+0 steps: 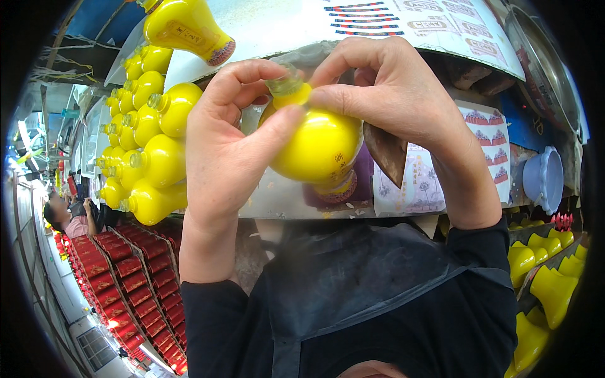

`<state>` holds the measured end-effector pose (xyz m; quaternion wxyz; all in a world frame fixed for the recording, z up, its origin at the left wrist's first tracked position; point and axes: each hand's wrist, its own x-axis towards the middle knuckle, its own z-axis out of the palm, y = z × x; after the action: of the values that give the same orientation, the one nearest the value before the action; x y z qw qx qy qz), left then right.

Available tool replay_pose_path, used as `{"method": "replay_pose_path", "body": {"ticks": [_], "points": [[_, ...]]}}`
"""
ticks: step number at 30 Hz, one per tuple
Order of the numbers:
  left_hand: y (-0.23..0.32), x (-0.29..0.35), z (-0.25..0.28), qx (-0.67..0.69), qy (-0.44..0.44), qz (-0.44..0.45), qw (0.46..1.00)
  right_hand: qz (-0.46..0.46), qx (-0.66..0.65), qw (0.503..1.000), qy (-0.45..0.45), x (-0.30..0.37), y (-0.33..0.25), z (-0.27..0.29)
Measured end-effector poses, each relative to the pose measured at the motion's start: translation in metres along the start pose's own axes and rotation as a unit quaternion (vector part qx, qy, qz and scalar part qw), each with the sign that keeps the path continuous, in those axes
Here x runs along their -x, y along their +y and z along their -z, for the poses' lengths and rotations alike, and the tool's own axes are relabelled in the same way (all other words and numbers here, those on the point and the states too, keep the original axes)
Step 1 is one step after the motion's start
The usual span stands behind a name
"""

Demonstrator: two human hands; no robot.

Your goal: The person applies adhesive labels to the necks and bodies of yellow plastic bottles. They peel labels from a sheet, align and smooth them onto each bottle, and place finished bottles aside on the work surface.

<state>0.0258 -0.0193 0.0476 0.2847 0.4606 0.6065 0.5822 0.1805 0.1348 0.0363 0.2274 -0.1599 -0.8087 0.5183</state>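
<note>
Yellow glossy gourd-shaped bottle with a round belly [315, 148] is between my two hands over the grey work surface [271, 196], tilted, mouth away from me, foot toward me; can't tell if the foot touches down. My left hand [230, 142] is curled round the neck, thumb and fingers gripping it. My right hand [400, 88] has thumb and forefinger closed in at the neck's other side; can't tell if anything thin is pinched there. Status, my read: mid-work on the neck. Done: dark lettering on the belly, patterned band round the foot. Left: no cap seen on the clear glass neck [285, 84], and several thin dark-blue-and-red strips [367, 19] lie unused in a row on the white tabletop [265, 28]. Cluster of yellow round-bellied bottles [165, 160] at my left shows bare clear necks, so probably plenty queued. Materials: bottle is smooth, shiny, pinched in above the belly and flared at the foot; strips flat, slightly curved, paper or film by look. Pale lavender basin [543, 179] on the right looks plastic.
</note>
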Motion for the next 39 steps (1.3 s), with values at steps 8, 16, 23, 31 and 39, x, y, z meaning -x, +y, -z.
{"method": "replay_pose_path", "body": {"ticks": [8,16,23,31,39], "points": [[0.0,0.0,-0.002,-0.012,0.011,-0.001,1.0,-0.008,-0.023,1.0,0.001,0.001,0.001,-0.003],[-0.001,0.001,0.003,-0.002,-0.01,0.001,1.0,0.012,-0.037,0.999,0.015,0.001,0.006,-0.005],[-0.004,0.003,0.012,0.062,-0.046,0.022,0.997,0.045,0.042,0.998,-0.005,0.006,-0.003,0.002],[-0.008,0.004,0.012,0.023,-0.048,-0.008,0.999,0.0,0.065,0.998,0.007,0.001,-0.01,-0.001],[-0.008,0.002,0.013,0.029,-0.049,0.0,0.998,-0.015,0.001,1.0,-0.011,-0.002,-0.001,0.001]]}}
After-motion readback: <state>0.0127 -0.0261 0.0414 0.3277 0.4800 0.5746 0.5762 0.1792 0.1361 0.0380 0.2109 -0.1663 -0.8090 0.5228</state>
